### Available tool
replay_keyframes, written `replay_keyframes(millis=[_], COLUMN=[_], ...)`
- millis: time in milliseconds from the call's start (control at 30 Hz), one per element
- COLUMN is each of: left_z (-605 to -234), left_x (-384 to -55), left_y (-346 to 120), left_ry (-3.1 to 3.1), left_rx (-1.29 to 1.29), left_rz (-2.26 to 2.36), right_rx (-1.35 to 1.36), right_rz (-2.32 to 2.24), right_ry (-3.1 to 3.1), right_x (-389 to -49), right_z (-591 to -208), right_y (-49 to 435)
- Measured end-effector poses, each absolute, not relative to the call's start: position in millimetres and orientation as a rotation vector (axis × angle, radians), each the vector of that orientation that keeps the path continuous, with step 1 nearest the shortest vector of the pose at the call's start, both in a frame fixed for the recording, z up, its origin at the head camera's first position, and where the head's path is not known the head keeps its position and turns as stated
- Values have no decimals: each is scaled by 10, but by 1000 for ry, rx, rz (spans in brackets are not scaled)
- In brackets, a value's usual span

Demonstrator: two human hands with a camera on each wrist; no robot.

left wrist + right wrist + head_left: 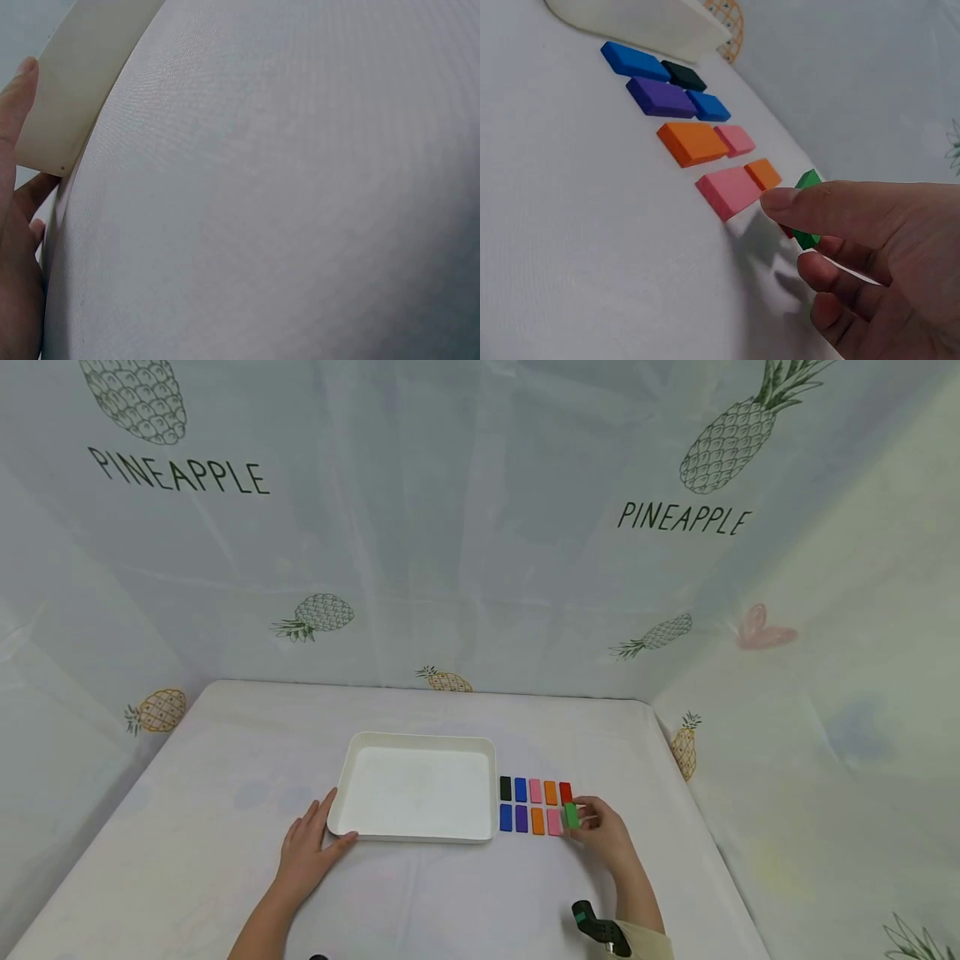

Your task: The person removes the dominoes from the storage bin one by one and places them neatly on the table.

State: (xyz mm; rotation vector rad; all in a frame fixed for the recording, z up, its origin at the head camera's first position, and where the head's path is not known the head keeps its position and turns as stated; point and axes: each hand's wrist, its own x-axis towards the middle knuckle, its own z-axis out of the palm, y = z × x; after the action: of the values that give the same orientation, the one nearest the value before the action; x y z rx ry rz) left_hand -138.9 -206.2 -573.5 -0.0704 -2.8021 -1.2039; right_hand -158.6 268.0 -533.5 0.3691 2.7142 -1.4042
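A white rectangular tray (420, 787) lies on the table, and my left hand (306, 850) touches its near left corner. The thumb reaches along the front edge while the spread fingers lie by the left side. My right hand (606, 841) pinches a small green block (572, 816) between thumb and fingers, tilted in the right wrist view. Right of the tray stand two rows of flat coloured blocks. Closest to that hand are a pink block (553, 822) and a red block (566, 792), the red one mostly hidden in the right wrist view.
Other blocks include a black one (506, 788), a purple one (521, 818) and an orange one (537, 821), beside the tray's right wall. A white cloth (420, 902) covers the table. Behind it hangs a pineapple-print curtain (450, 527).
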Motion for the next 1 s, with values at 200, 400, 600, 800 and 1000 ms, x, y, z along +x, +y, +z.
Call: replay_keyframes(millis=[200,400,600,800,1000], left_z=[-5730,-5714,-5708,-5717,-5743], left_x=[-1379,-1382,-1397,-1403,-1413], left_y=[-2061,-2056,-2056,-2061,-2064], left_ry=[-2805,-2804,-2824,-2813,-2799], left_rx=[-60,-59,-55,-63,-76], left_rz=[-1207,-1199,-1169,-1174,-1165], right_rx=[383,381,358,356,342], right_rz=[-1368,-1370,-1339,-1322,-1304], right_ry=[2721,2717,2736,2741,2739], right_x=[-1566,-1564,-1582,-1600,-1620], right_z=[-5406,-5442,-5494,-5515,-5504], right_y=[2683,2679,2681,2686,2692])
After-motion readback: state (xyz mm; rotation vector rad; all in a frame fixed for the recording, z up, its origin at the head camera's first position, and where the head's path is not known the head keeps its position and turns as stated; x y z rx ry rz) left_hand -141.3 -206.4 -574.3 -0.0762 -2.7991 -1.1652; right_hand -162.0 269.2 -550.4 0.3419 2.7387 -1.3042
